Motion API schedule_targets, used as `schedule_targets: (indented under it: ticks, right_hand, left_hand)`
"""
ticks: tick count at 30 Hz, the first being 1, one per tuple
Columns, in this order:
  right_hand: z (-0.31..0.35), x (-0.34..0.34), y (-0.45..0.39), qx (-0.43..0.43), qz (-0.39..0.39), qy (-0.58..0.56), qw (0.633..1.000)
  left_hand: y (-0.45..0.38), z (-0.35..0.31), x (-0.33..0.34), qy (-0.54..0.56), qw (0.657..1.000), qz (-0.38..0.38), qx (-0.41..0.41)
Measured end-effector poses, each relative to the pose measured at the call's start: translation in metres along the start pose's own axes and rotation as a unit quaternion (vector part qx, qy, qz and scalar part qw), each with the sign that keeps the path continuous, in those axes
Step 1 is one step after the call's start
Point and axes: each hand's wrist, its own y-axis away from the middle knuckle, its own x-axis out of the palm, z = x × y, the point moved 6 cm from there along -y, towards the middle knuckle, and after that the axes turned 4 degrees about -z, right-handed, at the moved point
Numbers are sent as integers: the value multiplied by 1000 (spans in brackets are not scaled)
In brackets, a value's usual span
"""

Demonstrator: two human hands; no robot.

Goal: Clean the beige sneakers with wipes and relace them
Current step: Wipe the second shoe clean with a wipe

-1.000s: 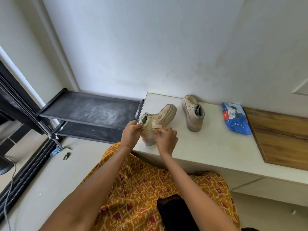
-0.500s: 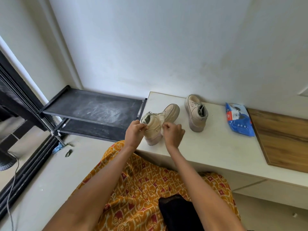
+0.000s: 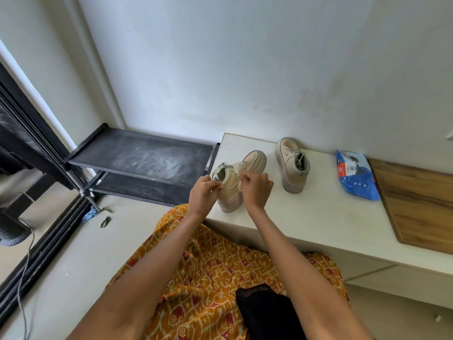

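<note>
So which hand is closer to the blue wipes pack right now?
Right. The right hand is at the near sneaker, on the side toward the wipes pack; the left hand is on the sneaker's far side.

The table [image 3: 318, 217] has bare room in the lower middle of the frame, between the two sneakers and the front edge. The second sneaker [image 3: 293, 165], wipes pack [image 3: 355, 177] and wood board [image 3: 416, 204] block the right side; the wall closes the back.

Plain white wall [image 3: 245, 69] behind a white counter [image 3: 306, 217]. Dusty black shelf rack [image 3: 139, 155] at left. Pale floor [image 3: 61, 266], daylit.
</note>
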Motion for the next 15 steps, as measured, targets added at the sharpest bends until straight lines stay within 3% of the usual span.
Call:
schedule_targets:
  ticks: [7, 12, 15]
  right_hand:
    - [19, 5, 74, -122, 26, -56, 991]
    - [9, -3, 42, -98, 9, -101, 990]
    - [-16, -15, 5, 22, -42, -112, 993]
  left_hand:
    - [3, 2, 3, 4, 1000, 4, -20]
    - [2, 2, 2, -1, 999, -6, -34]
    - [3, 0, 2, -9, 999, -4, -30]
